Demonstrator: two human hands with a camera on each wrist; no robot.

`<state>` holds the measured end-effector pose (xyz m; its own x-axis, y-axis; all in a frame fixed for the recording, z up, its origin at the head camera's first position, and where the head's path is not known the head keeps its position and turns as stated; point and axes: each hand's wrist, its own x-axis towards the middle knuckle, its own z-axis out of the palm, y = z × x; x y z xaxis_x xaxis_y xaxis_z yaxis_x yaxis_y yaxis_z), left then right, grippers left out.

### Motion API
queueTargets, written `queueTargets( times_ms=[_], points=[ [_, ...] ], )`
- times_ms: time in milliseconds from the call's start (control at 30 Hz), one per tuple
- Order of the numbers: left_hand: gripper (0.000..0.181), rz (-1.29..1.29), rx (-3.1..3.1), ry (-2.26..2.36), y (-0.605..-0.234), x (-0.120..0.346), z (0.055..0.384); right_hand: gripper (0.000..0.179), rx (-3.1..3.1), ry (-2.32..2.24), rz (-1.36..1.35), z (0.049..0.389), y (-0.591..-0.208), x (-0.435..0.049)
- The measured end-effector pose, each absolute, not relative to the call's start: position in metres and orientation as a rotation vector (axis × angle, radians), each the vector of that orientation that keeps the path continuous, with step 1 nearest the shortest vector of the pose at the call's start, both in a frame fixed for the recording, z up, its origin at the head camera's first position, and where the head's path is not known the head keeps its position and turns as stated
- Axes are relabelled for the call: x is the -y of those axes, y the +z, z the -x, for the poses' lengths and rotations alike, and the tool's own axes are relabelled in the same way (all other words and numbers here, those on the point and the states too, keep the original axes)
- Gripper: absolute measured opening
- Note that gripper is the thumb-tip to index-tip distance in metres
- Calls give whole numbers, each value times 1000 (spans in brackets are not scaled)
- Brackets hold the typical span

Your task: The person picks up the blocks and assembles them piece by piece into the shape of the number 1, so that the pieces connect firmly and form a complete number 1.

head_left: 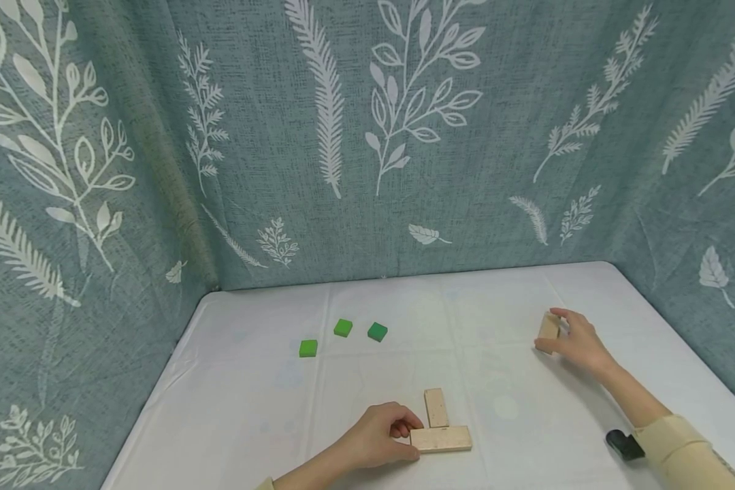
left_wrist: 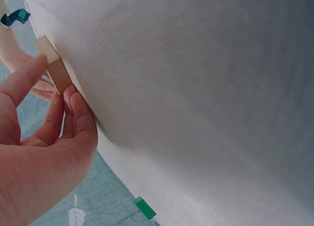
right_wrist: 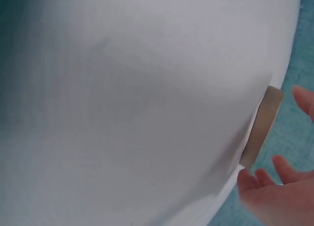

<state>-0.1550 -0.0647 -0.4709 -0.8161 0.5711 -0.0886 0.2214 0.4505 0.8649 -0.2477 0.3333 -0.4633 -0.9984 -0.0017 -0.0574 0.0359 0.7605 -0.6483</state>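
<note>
Left hand (head_left: 382, 437) pinches one end of a pale, rectangular wooden block (head_left: 442, 440) on the white tabletop (head_left: 233, 388); a second block (head_left: 436, 407) abuts its far edge. Right hand (head_left: 577, 342), thumb and fingers parted, frames a third block (head_left: 548, 328). Farther off lie three square green pieces (head_left: 343, 328), one darker.

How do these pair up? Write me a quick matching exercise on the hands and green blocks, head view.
1. Left hand
2. Right hand
3. Leftmost green block
4. Rightmost green block

A. Dark green
B. Holding the nearest wooden block
C. Light green
D. At the far-right wooden block

Pairs: 1-B, 2-D, 3-C, 4-A
</note>
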Motion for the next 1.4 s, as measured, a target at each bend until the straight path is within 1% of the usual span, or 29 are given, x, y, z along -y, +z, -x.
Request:
queueTargets(
  times_ms=[467,1400],
  points=[
    [28,-679,-2336,1333,-472,65,155,100,-2895,-997,3,251,-467,-337],
    [27,-678,-2323,1345,-470,66,154,101,-2878,-1019,23,247,-464,-337]
  ],
)
